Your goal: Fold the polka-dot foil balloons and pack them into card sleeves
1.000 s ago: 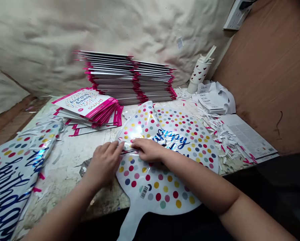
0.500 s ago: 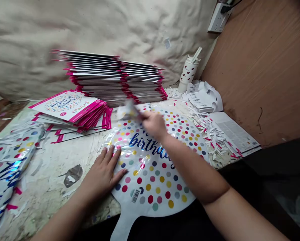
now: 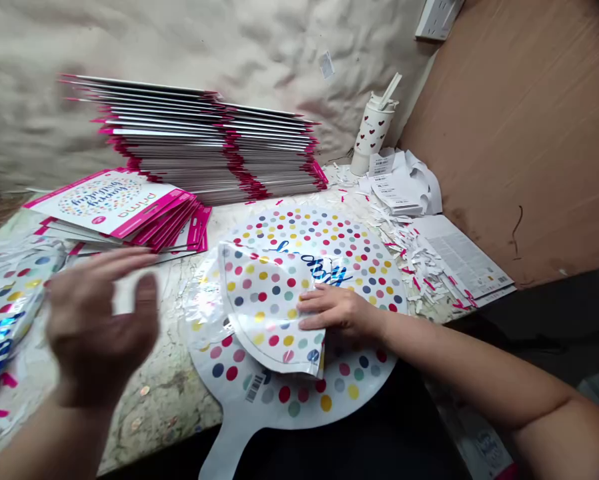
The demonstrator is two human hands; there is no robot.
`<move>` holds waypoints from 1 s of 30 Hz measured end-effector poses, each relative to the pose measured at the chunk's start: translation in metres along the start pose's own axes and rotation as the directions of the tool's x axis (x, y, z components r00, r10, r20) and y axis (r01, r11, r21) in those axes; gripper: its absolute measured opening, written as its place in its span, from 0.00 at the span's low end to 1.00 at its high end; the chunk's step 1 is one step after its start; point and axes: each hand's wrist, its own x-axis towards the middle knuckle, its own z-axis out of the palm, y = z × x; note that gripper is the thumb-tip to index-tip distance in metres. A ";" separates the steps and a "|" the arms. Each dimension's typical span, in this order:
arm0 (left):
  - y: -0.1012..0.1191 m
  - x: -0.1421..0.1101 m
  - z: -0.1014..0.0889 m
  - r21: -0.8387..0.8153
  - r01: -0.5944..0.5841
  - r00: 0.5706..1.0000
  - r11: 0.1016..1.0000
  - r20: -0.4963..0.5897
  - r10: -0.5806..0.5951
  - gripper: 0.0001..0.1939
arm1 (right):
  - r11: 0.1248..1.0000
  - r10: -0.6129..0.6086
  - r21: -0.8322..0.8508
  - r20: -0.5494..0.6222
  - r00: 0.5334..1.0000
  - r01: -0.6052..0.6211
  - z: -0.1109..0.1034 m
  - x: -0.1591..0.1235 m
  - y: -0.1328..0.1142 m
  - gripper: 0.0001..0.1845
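Observation:
A flat foil balloon (image 3: 364, 247), white with coloured dots, lies at the table's front edge, its tail hanging over. On it, a clear-edged dotted foil piece (image 3: 259, 287) is folded over, and part of its blue lettering shows upside down. My right hand (image 3: 337, 310) rests on this folded part with its fingers stretched out. My left hand (image 3: 102, 320) is raised off the table to the left, blurred, its thumb and fingers apart and nothing in it. A barcode sticker (image 3: 255, 387) sits near the balloon's tail.
Tall stacks of pink-edged packets (image 3: 189, 140) stand against the wall. Loose birthday packets (image 3: 114, 200) lie in front. More foil balloons (image 3: 9, 300) are at far left. At right are a tumbler (image 3: 374, 133), a label strip (image 3: 404, 183), paper scraps (image 3: 404, 250) and a printed card (image 3: 462, 260).
My right hand has come down and toward me, with the foil folded over beneath it. My left hand has lifted off the balloon and moved left. The view has shifted slightly.

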 end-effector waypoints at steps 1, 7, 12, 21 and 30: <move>0.011 0.003 0.012 -0.023 -0.159 0.985 0.987 0.069 0.161 0.18 | 1.000 0.001 0.010 0.024 1.000 -0.001 0.002 -0.004 0.003 0.13; 0.058 0.018 0.117 -0.268 -0.565 0.531 0.780 0.606 0.593 0.23 | 0.999 -0.016 0.050 0.098 0.995 0.011 0.002 -0.011 0.008 0.13; 0.035 0.022 0.118 -0.190 -0.310 0.756 0.932 0.546 0.362 0.23 | 0.988 0.129 0.075 0.118 0.985 -0.138 0.003 -0.020 0.013 0.14; -0.044 0.035 0.051 -0.124 0.549 0.784 0.827 0.420 -0.458 0.14 | 0.975 0.134 0.165 0.112 0.985 -0.151 0.002 -0.020 0.016 0.16; -0.008 0.040 0.082 -0.326 0.880 0.410 0.346 0.888 -0.206 0.32 | 0.973 0.151 0.161 0.114 0.982 -0.168 0.003 -0.019 0.014 0.15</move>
